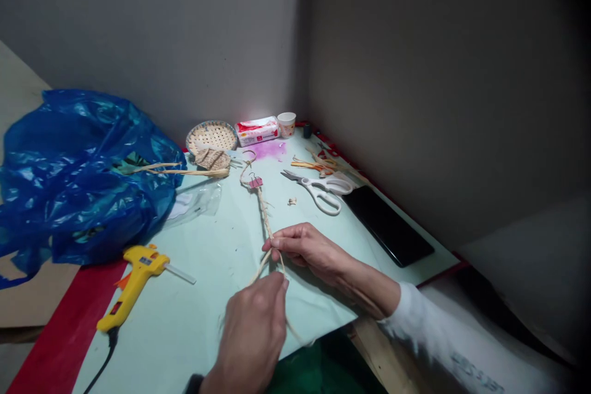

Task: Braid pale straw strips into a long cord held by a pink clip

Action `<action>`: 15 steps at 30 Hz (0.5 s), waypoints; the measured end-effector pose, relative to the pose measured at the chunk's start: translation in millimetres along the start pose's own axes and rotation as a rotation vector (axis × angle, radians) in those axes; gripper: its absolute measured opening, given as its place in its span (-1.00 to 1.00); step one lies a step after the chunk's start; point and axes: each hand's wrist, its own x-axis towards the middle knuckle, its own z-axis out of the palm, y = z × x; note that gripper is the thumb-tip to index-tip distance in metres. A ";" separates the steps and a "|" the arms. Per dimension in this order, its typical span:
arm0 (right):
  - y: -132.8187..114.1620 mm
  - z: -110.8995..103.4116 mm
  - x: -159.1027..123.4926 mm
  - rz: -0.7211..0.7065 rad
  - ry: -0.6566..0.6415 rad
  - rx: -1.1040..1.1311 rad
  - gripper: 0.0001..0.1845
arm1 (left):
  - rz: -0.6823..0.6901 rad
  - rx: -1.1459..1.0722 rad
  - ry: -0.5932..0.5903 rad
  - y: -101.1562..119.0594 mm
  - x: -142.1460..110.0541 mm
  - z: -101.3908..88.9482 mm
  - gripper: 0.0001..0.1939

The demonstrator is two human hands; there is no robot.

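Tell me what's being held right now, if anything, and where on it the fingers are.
A pale braided cord: the right hand pinches its near end, where loose strands split off; the left hand is at those strands.

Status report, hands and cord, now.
Right hand pinching braided cord. Left hand at loose strands, grip hidden. Pink clip on cord. Scissors beyond right hand, clear of both hands.

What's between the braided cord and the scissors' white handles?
A small pale scrap lies between the braided cord and scissors, seen in the head view.

Dim walls, tabletop brighter; left hand [253,326] perhaps slightly blurred.
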 end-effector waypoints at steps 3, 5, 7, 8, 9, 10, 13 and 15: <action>0.5 -0.1 -0.3 -0.015 0.001 0.003 -0.78 | -0.095 -0.228 0.196 -11.8 6.8 -23.2 -0.68; 0.5 0.4 -0.9 -0.018 -0.007 0.010 -0.76 | -0.163 -0.356 0.197 -19.0 20.2 -35.6 -0.74; 0.6 0.9 -1.6 -0.018 -0.016 0.011 -0.76 | -0.170 -0.588 0.063 -22.8 36.3 -39.6 -0.74; 0.8 1.1 -1.8 -0.023 -0.030 0.019 -0.76 | -0.153 -0.742 -0.049 -23.4 43.7 -38.5 -0.76; 1.0 1.3 -2.0 -0.032 -0.057 0.038 -0.74 | -0.136 -0.873 -0.166 -23.2 50.1 -36.2 -0.79; 1.1 1.4 -2.1 -0.047 -0.085 0.065 -0.73 | -0.129 -0.988 -0.264 -22.7 55.2 -33.3 -0.82; 1.0 1.4 -2.4 -0.067 -0.114 0.095 -0.74 | -0.190 -1.182 -0.424 -22.0 62.6 -25.6 -0.85; 1.4 1.3 -3.2 -0.075 -0.081 0.017 -0.78 | -0.235 -1.218 -0.418 -23.4 62.9 -22.9 -0.85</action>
